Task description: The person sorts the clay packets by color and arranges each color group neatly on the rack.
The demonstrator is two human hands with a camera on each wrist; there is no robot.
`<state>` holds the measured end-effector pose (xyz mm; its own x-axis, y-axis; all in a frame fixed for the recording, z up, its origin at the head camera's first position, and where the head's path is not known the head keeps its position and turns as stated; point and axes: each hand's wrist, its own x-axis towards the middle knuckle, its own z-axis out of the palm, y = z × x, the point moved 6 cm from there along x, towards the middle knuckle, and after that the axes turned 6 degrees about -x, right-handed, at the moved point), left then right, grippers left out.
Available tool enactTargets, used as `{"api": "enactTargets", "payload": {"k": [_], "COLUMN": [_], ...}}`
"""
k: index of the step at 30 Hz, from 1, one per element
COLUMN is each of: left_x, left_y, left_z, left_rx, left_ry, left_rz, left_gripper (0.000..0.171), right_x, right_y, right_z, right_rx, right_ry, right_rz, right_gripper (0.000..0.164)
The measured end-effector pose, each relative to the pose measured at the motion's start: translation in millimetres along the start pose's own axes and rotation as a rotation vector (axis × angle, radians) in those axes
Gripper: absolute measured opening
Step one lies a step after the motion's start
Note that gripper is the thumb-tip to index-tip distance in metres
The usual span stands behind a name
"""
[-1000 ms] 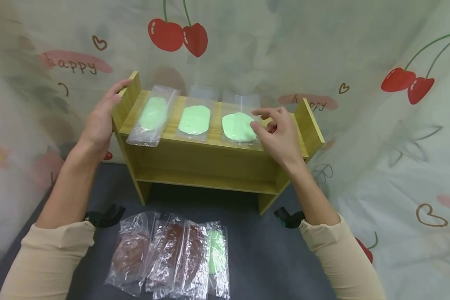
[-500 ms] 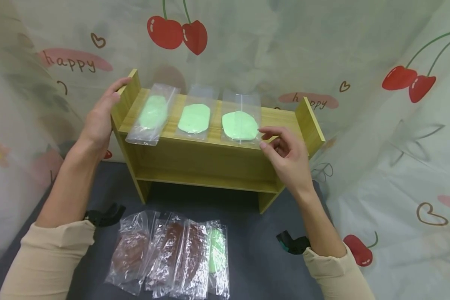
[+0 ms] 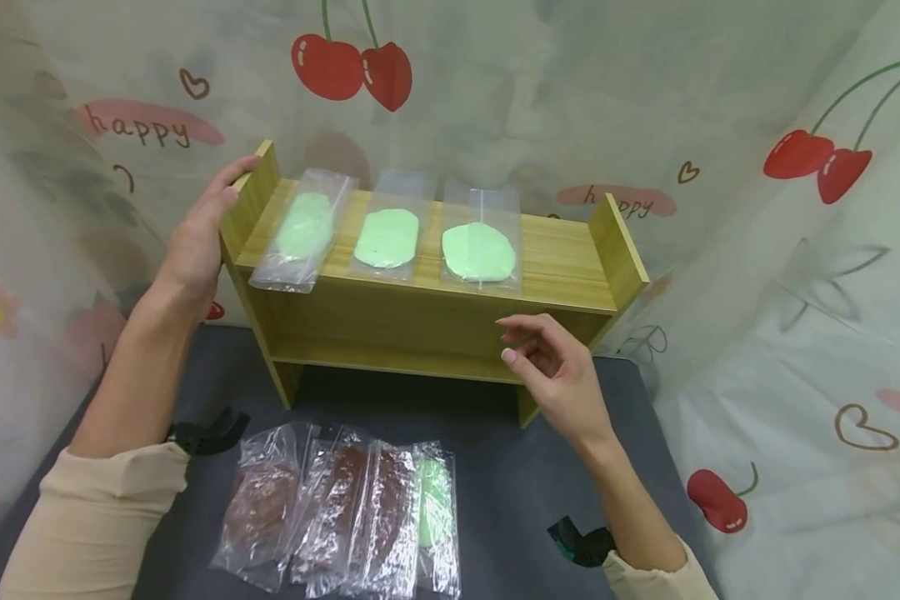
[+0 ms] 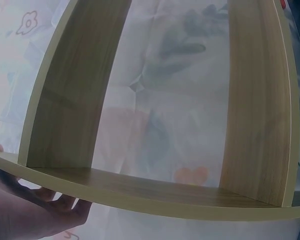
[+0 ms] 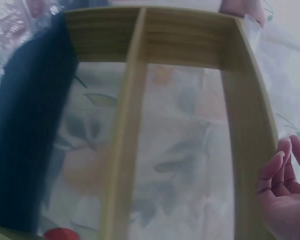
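Note:
A small wooden shelf stands on a dark surface. Three clear bags with flat, pale green pieces lie along its top board: a left bag, a middle bag and a right bag. My left hand holds the shelf's left side panel, a fingertip reaching over its top edge; the left wrist view shows the fingers against the panel's outer face. In front of the shelf's right half hovers my right hand, fingers loosely curled with nothing between them.
On the dark surface near me lie several overlapping clear bags: a brown bag at the left, more brown ones, and a green bag at the right. Patterned cloth hangs behind and beside the shelf.
My right hand has left the right bag on the top board and moved down toward me, in front of the shelf. The left hand and the bags have not moved.

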<state>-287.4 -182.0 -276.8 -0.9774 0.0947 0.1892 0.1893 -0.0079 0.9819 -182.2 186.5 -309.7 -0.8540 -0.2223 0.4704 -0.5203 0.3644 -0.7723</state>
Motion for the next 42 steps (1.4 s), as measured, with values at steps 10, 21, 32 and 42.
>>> {"api": "enactTargets", "payload": {"k": [10,21,32,42], "left_x": [0.4,0.1,-1.2,-0.2], "left_y": [-0.8,0.9,1.2,-0.2], "left_z": [-0.2,0.7,-2.3,-0.3], "left_rx": [-0.014,-0.009,-0.041,-0.036], "left_ry": [-0.003,0.002,-0.004,0.001], "left_rz": [0.01,0.014,0.017,0.006], "left_gripper": [0.051,0.051,0.051,0.05], "right_x": [-39.9,-83.2,-109.7,-133.8], "right_y": [33.0,67.5,95.3,117.6], "right_z": [16.3,35.1,56.4,70.2], "right_rx": [0.014,0.096,0.176,0.142], "right_ry": [-0.034,-0.041,-0.051,-0.03], "right_rz": [0.125,0.236,0.357,0.456], "right_gripper": [0.033,0.038,0.038,0.039]}}
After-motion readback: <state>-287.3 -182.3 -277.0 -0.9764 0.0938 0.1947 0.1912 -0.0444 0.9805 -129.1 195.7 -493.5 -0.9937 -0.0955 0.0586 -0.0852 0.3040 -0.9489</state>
